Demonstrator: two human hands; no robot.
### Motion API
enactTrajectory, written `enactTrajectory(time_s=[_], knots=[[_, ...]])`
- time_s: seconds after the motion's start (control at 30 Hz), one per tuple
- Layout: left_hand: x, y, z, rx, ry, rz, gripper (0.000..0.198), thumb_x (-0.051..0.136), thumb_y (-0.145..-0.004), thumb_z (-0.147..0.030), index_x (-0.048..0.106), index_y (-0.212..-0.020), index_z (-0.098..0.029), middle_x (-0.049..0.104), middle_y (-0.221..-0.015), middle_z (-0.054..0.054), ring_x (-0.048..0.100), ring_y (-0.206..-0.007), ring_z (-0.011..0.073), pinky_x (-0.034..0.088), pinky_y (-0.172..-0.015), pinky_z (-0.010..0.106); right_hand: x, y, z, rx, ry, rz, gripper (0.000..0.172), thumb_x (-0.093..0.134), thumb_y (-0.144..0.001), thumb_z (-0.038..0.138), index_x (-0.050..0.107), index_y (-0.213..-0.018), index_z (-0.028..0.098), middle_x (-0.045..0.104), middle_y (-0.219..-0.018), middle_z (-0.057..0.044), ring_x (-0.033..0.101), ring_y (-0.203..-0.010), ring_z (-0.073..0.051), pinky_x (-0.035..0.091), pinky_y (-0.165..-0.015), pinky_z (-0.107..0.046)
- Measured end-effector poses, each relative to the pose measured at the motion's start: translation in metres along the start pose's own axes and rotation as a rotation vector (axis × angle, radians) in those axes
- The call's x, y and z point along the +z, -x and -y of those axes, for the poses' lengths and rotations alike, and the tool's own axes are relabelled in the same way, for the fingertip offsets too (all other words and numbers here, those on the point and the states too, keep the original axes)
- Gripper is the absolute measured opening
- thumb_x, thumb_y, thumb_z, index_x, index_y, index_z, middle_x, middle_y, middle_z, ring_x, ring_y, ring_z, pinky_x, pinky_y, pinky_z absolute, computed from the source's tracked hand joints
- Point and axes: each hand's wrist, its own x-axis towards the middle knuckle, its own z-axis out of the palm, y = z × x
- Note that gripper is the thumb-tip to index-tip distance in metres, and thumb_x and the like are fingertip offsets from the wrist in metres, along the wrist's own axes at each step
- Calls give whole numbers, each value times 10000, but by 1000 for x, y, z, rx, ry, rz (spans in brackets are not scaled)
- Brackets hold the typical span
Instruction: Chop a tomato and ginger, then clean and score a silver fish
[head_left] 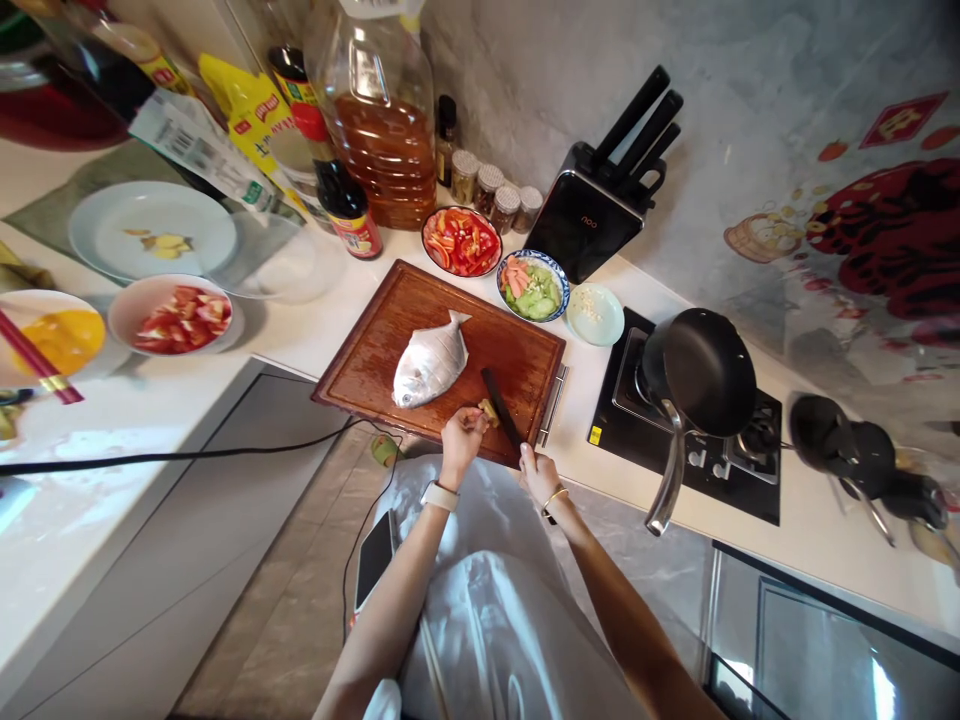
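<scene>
A whole silvery fish (430,365) lies on the wooden cutting board (367,345), its tail toward the wall. At the board's near edge, my left hand (463,437) is closed, with its fingertips on a small yellowish piece that looks like ginger (489,412). Just right of that piece is a dark-bladed knife (501,405), its blade slanting up and left across the board. My right hand (536,472) is wrapped round the knife's handle at the board's near right edge.
Beyond the board stand bowls of sliced red peppers (461,241) and mixed vegetables (533,286), a dish of chopped garlic (595,313) and a knife block (581,215). A black pan (709,372) sits on the stove at right. Tomatoes (184,318) and beaten egg (64,338) are left.
</scene>
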Motion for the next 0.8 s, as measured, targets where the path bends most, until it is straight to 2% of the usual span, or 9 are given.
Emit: enactTrajectory(time_s=[0.1,0.2,0.3,0.37,0.43,0.5,0.67,0.73,0.8], knots=[[-2,0,-2,22,-78,-23,194,664,-720,-339,614,-806,-172,682,-757,63,666,-635,173,494,-603,261,-8,3,-6,-65,-68,-57,753,8,-934,603,549,-596,204,578,-532,-31,581,-538,-141,388,-571,-225],[-9,5,-11,122,-247,-89,120,622,-763,-299,621,-795,-183,662,-697,44,641,-617,175,472,-614,268,-22,9,-2,-105,74,-138,652,124,-959,572,610,-735,199,646,-641,-49,616,-616,-161,360,-582,-232],[-23,13,-30,309,-346,-268,130,549,-838,-297,621,-853,-189,653,-780,48,612,-696,173,461,-698,285,-36,13,5,-102,291,-166,519,292,-947,572,643,-843,204,694,-727,-62,629,-641,-174,322,-567,-241],[-34,17,-46,446,-387,-396,155,527,-866,-304,621,-913,-190,636,-854,59,586,-793,187,450,-779,308,-42,14,8,-115,400,-183,492,365,-918,605,654,-871,210,709,-765,-68,631,-651,-173,313,-565,-243],[-43,17,-64,574,-461,-423,171,551,-860,-312,638,-951,-196,616,-901,69,556,-893,211,426,-866,347,-45,13,9,-145,468,-212,507,399,-888,641,665,-890,210,715,-794,-76,634,-677,-174,317,-572,-244],[-47,13,-79,690,-588,-328,206,588,-840,-318,664,-1001,-215,599,-976,82,522,-990,237,386,-940,392,-46,12,8,-182,501,-239,534,405,-869,665,675,-898,204,716,-809,-82,636,-705,-177,320,-580,-244],[-43,-6,-101,817,-896,120,330,657,-793,-342,673,-1119,-293,551,-1172,93,421,-1149,302,304,-989,484,-49,10,6,-266,521,-248,579,401,-846,696,689,-896,197,712,-794,-78,632,-709,-180,311,-582,-249],[-41,-12,-104,839,-964,226,302,668,-787,-341,692,-1087,-311,551,-1189,85,391,-1178,314,277,-994,499,-51,12,8,-281,528,-244,587,394,-845,702,693,-896,200,708,-771,-75,628,-689,-177,306,-577,-252],[-40,-15,-106,850,-994,275,250,668,-790,-339,714,-1035,-326,560,-1184,72,378,-1186,316,255,-997,508,-54,14,10,-295,524,-244,588,385,-853,697,697,-901,201,706,-763,-75,626,-681,-176,303,-576,-254]])
